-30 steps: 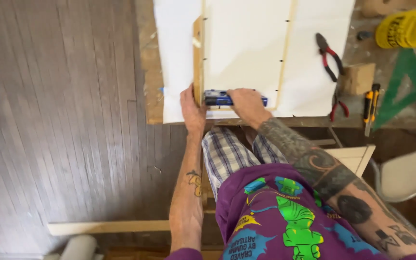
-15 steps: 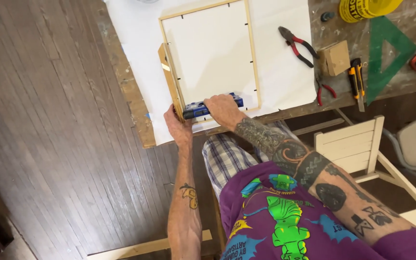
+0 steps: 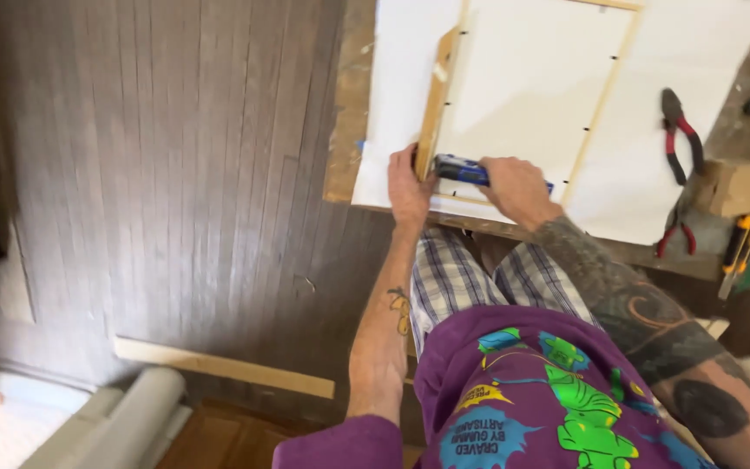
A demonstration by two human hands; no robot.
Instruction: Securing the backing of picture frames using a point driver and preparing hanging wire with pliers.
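On the dark wooden plank floor (image 3: 175, 174) at the far left lie a pale rolled sheet (image 3: 123, 417) and a long light wooden strip (image 3: 219, 366). Further right, the worn wooden bench (image 3: 347, 130) carries a large white sheet (image 3: 397, 78), and on that sheet rests a pale wooden frame stretched with white canvas (image 3: 531, 78), its left edge tipped up off the sheet. The left hand (image 3: 408, 187) grips the near left corner of that frame, fingers curled around the raised wooden bar. Just beside it, the right hand (image 3: 518, 187) is closed around a blue and black staple gun (image 3: 462, 169), which is pressed against the frame's near edge, its nose close to the left hand. Right of the white sheet, red-handled pliers (image 3: 677, 130) lie on the bench, with a second red-handled tool (image 3: 677, 230) nearer the bench edge. A small wooden block (image 3: 733, 187) sits beside them, and a yellow and black utility knife (image 3: 741, 243) lies at the far right.
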